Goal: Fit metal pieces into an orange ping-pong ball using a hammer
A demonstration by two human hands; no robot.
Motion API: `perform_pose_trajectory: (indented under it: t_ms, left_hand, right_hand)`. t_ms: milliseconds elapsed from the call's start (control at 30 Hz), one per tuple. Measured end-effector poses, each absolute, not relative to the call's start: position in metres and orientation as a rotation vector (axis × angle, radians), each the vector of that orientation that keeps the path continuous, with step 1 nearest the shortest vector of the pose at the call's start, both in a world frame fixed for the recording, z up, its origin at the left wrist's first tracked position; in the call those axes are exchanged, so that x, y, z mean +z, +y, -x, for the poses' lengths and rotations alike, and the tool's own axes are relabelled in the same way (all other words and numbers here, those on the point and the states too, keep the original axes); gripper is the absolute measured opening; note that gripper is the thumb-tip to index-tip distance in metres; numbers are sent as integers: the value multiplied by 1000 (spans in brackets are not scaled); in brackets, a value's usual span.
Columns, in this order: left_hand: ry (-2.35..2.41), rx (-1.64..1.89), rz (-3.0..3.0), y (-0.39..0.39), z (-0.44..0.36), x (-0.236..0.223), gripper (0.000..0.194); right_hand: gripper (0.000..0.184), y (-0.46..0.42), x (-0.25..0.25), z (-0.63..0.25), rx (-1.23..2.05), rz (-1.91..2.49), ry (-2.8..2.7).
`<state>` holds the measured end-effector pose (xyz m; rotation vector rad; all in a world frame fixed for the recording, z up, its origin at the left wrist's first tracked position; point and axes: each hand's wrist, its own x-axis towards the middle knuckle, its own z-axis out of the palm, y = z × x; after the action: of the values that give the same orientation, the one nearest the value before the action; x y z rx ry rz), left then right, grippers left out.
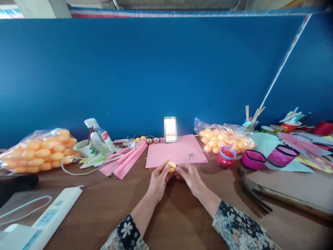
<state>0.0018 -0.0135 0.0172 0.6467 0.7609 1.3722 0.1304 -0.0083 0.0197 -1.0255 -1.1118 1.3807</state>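
Between the fingers and thumb of my left hand [159,178] is a small orange ball [171,167] with two dark eye-like spots on its front. My right hand [189,176] is closed in a pinch at the ball's right edge; whether its fingertips grip the ball or some tiny piece cannot be made out. Both hands are just over the near edge of a stack of pink paper [174,149] on the brown table [179,222]. A small clear plastic packet or piece [190,156] lies on the paper, beyond my right hand.
Bags of orange balls stand left [39,152] and right [226,139]. Pink strips [130,159], a bottle [101,137] and a power strip [52,218] are leftward. A red cup [226,159], magenta fabric rings [253,160] and a hammer [291,199] lie rightward. A blue partition [156,69] rises behind.
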Motion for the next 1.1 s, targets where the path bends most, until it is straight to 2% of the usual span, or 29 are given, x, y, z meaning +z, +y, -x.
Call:
perform_pose_trajectory:
  t_ms: [700,967,1100]
  left_hand:
    - [787,1330,-683,-16,-3,20,32]
    - [843,1351,-733,-15,-4,20,30]
    - [778,1343,-740,-17,-4,21,27]
  right_hand:
    - [29,-8,13,-129,1264,1043,-1239]
    - [22,-10,12,-127,1089,1006,-1381]
    - [28,-11,14,-127,974,1019,-1438]
